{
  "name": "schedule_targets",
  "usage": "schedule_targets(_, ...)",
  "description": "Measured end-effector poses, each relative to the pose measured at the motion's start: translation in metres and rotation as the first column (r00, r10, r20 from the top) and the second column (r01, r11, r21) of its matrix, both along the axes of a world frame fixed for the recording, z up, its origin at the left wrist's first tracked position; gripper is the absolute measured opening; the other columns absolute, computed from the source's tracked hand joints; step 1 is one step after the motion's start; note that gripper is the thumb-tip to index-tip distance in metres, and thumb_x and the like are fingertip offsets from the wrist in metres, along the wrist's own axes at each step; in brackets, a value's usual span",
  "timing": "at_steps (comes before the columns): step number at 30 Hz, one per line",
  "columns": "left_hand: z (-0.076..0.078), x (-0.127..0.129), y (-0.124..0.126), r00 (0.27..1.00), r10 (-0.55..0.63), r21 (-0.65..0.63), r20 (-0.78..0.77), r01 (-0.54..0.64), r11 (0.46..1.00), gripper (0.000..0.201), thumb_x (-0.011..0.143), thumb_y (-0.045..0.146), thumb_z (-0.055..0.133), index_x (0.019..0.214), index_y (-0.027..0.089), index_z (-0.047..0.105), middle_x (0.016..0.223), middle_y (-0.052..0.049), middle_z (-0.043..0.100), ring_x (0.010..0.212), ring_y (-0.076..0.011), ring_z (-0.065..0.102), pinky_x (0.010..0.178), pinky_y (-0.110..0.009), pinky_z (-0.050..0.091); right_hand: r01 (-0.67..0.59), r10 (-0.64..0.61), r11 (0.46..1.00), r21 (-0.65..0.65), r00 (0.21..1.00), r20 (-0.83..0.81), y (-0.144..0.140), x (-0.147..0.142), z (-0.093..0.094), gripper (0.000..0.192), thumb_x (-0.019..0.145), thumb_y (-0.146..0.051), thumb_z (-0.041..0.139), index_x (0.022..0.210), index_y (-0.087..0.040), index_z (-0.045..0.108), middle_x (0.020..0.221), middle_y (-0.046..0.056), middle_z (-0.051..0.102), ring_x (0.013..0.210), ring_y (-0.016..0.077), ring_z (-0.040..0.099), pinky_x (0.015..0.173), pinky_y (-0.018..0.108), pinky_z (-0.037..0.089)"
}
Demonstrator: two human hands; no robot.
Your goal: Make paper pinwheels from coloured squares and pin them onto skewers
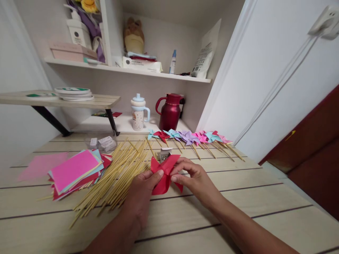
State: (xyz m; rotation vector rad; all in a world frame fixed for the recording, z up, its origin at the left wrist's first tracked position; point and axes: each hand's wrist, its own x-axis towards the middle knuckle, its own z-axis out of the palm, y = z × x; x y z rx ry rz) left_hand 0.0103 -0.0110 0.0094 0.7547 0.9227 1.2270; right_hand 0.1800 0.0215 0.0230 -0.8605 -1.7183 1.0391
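A red paper pinwheel (164, 176) is held between both hands above the table. My left hand (145, 185) pinches it from the left, its thumb pressed on the paper near the middle. On the other side, my right hand (191, 176) has thumb and fingers closed on a right-hand blade. Just behind the pinwheel stands a small open box (164, 152) with little metal pieces in it, partly hidden by the paper. Left of my hands lies a spread pile of thin wooden sticks (116, 180).
Coloured paper sheets (75, 169) are stacked at the left, near small white boxes (106, 143). Several pinwheels on sticks (188, 137) lie along the back. Behind them are a red thermos jug (170, 113) and a white cup (138, 116). A raised wooden shelf (106, 101) stands back left.
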Motion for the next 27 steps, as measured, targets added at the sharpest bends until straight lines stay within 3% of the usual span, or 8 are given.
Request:
schedule_targets(8, 0.0045, 0.0011, -0.0033, 0.984, 0.011, -0.013, -0.180, -0.014, 1.000, 0.039, 0.074, 0.043, 0.072, 0.098, 0.013, 0.075, 0.079, -0.009, 0.076, 0.071, -0.0245, 0.069, 0.075, -0.038, 0.051, 0.023, -0.024, 0.983, -0.181, 1.000, -0.005, -0.0011, -0.0013, -0.0047, 0.013, 0.079, -0.028, 0.072, 0.073, -0.019, 0.065, 0.073, 0.000, 0.063, 0.070, 0.0152, 0.055, 0.069, 0.030, 0.043)
schedule_targets(14, 0.0037, 0.0021, -0.0028, 0.977, 0.028, -0.003, -0.210, -0.029, 1.000, 0.035, 0.074, 0.043, 0.072, 0.094, 0.014, 0.076, 0.079, -0.007, 0.076, 0.071, -0.0225, 0.067, 0.072, -0.033, 0.050, 0.017, -0.021, 0.962, -0.273, 1.000, -0.014, -0.0031, -0.0039, -0.0037, 0.019, 0.075, -0.032, 0.074, 0.071, -0.018, 0.062, 0.062, -0.002, 0.056, 0.054, 0.0117, 0.046, 0.050, 0.025, 0.039)
schedule_targets(27, 0.0049, 0.0028, -0.0040, 0.977, -0.005, 0.004, -0.215, 0.006, 1.000, 0.035, 0.077, 0.044, 0.069, 0.095, 0.015, 0.076, 0.078, -0.006, 0.075, 0.070, -0.0215, 0.066, 0.074, -0.033, 0.049, 0.016, -0.024, 0.969, -0.246, 0.999, -0.029, -0.0036, -0.0047, -0.0021, 0.019, 0.074, -0.031, 0.075, 0.072, -0.017, 0.061, 0.063, -0.004, 0.054, 0.054, 0.0091, 0.044, 0.049, 0.022, 0.034)
